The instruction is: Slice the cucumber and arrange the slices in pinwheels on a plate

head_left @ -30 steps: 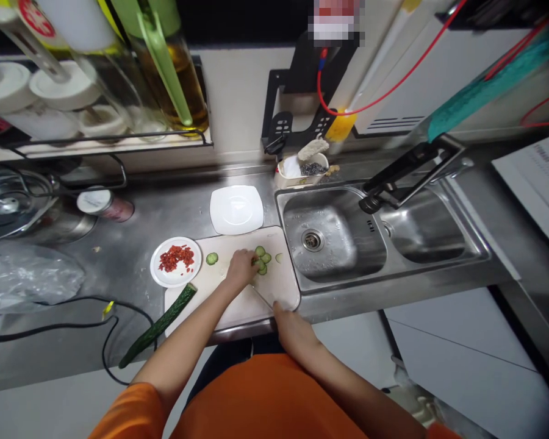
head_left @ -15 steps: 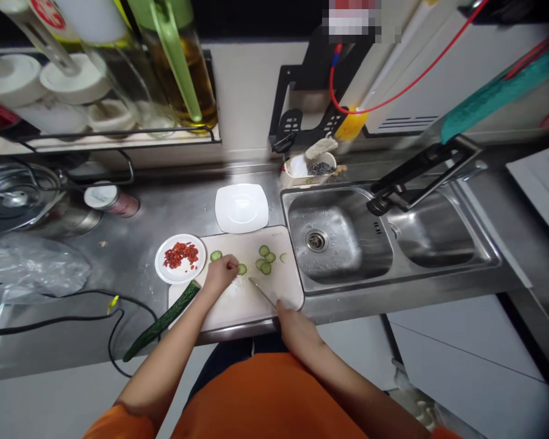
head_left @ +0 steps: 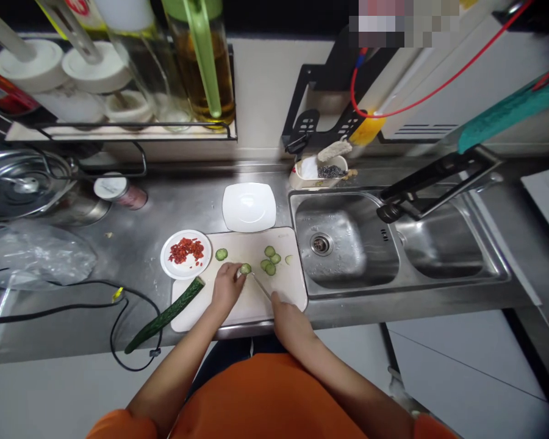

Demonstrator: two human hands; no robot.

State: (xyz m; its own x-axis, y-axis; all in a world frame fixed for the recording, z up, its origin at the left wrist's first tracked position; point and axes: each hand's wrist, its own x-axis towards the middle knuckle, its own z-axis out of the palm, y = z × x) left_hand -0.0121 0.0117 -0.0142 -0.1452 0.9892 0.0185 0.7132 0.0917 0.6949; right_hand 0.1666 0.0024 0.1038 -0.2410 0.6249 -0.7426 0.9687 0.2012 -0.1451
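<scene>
Over the pale cutting board [head_left: 242,311], my left hand [head_left: 227,288] pinches a cucumber slice [head_left: 246,268] between thumb and fingertips. My right hand [head_left: 291,322] is closed around the handle of a small knife [head_left: 262,286], whose tip points at that slice; whether it touches cannot be made out. More cucumber slices [head_left: 271,267] lie in a cluster to the right, with a thin piece beside them. Up and left of my left hand is another slice [head_left: 221,254]. A long uncut piece of cucumber [head_left: 167,317] rests across the board's left edge.
A white plate [head_left: 163,263] holds chopped red pieces. An empty square white dish [head_left: 249,207] stands behind the board. To the right is a double steel sink [head_left: 348,286]. A black cable [head_left: 96,310], a plastic bag [head_left: 50,256] and a pot [head_left: 82,207] are at left.
My left hand has moved onto the cucumber slice and now pinches it. The knife tip has come up close to that slice. The whole view has shifted slightly.
</scene>
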